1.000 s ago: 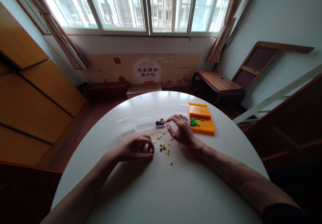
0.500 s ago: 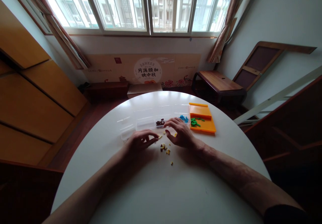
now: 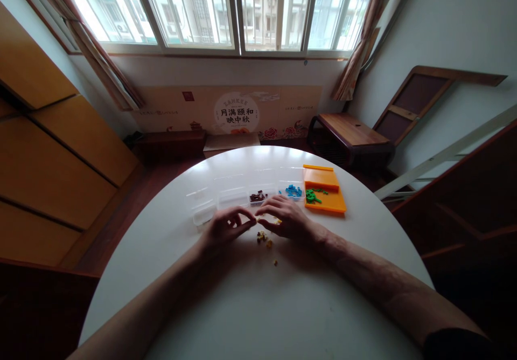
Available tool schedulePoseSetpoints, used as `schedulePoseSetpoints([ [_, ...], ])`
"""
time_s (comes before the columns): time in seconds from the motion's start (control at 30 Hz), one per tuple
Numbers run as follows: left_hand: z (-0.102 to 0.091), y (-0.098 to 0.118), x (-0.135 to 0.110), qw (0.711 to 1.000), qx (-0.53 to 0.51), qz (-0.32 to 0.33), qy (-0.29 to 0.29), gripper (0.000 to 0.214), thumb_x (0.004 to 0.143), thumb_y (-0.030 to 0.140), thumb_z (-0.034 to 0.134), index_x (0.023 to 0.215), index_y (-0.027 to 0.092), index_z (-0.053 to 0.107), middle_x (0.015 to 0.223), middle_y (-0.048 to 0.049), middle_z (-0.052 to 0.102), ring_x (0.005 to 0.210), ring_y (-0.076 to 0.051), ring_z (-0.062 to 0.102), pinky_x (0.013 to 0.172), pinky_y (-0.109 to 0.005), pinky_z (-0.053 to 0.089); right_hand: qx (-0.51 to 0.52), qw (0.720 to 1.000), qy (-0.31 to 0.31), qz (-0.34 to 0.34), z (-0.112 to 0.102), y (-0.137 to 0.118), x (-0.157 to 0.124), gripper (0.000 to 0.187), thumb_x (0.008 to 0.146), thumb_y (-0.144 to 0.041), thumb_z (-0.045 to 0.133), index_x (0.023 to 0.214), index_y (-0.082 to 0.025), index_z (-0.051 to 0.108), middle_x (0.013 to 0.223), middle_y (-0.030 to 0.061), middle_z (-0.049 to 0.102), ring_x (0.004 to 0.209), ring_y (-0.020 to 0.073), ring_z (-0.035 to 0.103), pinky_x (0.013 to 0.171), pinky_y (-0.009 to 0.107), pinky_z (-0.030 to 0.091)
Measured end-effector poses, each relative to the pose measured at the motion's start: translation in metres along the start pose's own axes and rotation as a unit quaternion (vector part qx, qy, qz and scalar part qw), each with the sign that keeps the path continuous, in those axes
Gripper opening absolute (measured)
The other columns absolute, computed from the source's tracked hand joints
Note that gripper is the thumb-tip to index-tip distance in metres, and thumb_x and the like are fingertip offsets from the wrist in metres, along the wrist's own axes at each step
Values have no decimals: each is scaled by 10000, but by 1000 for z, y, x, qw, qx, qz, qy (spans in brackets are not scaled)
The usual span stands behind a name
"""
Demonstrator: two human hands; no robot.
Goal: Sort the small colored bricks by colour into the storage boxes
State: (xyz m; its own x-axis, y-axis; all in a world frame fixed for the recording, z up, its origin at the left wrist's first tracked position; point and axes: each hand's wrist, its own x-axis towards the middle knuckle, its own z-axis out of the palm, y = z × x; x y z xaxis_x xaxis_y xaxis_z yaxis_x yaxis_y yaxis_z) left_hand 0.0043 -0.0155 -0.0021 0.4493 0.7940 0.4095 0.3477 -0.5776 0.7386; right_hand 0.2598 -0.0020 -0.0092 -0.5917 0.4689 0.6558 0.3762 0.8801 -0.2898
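My left hand and my right hand meet fingertip to fingertip over a scatter of small yellow pieces on the round white table. Both hands are curled into pinches; what each pinch holds is too small to make out. Just beyond the fingers stands a row of clear plastic boxes, one with dark red pieces and one with blue pieces.
An orange tray with green pieces lies at the far right of the table. Past the table are a low wooden bench, a printed board under the window, and wooden panels on the left.
My left hand has moved forward and right to the yellow pieces. My right hand has drawn back from the boxes toward it, uncovering the blue pieces.
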Motion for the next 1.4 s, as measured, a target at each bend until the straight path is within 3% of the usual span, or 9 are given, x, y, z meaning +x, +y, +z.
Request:
schedulePoseSetpoints([
  [0.4, 1, 3, 1, 1000, -2, 2, 1, 320, 1037, 476, 724, 1011, 173, 826, 720, -5, 727, 558, -84, 523, 550, -187, 436, -14, 1000, -7, 0, 2, 5, -1, 86, 1098, -296, 667, 1068, -268, 743, 1035, 21, 824, 966, 206, 731, 919, 379, 545],
  [0.77, 3, -2, 1, 1000, 10, -6, -5, 237, 1059, 375, 695, 1006, 190, 834, 856, -23, 813, 625, -101, 570, 600, -206, 443, -13, 1000, 9, -10, 0, 2, 0, 106, 1097, -288, 670, 1023, -265, 743, 983, 17, 808, 951, 195, 723, 919, 358, 534],
  [0.9, 1, -2, 1, 999, 31, 3, 11, 254, 1066, 376, 669, 1003, 182, 821, 855, -28, 805, 647, -114, 611, 618, -211, 479, -18, 1000, 6, 25, 2, 5, -2, 119, 1094, -300, 671, 1017, -266, 755, 993, 28, 808, 947, 203, 718, 911, 369, 532],
  [1.0, -2, 0, 0, 997, 69, 15, 20, 213, 1057, 342, 664, 995, 191, 800, 791, -5, 767, 612, -107, 601, 606, -207, 478, -30, 997, 39, 66, 3, 8, -3, 99, 1079, -295, 692, 1008, -262, 753, 1009, 34, 806, 959, 216, 708, 911, 381, 530],
  [1.23, -4, 5, -6, 984, 155, 73, -38, 55, 961, 222, 677, 974, 216, 729, 895, -8, 759, 607, -109, 588, 651, -236, 492, -85, 966, 128, 208, 4, 14, -6, 89, 1066, -330, 723, 1008, -271, 755, 999, 37, 795, 1008, 271, 667, 988, 447, 504],
  [1.4, -4, 8, -6, 973, 175, 120, -91, 94, 949, 329, 757, 956, 236, 750, 970, -28, 776, 644, -130, 596, 666, -266, 490, -90, 964, 121, 217, 5, 15, -6, 76, 1066, -305, 710, 1015, -267, 751, 1011, 34, 796, 1015, 274, 666, 984, 454, 498],
])
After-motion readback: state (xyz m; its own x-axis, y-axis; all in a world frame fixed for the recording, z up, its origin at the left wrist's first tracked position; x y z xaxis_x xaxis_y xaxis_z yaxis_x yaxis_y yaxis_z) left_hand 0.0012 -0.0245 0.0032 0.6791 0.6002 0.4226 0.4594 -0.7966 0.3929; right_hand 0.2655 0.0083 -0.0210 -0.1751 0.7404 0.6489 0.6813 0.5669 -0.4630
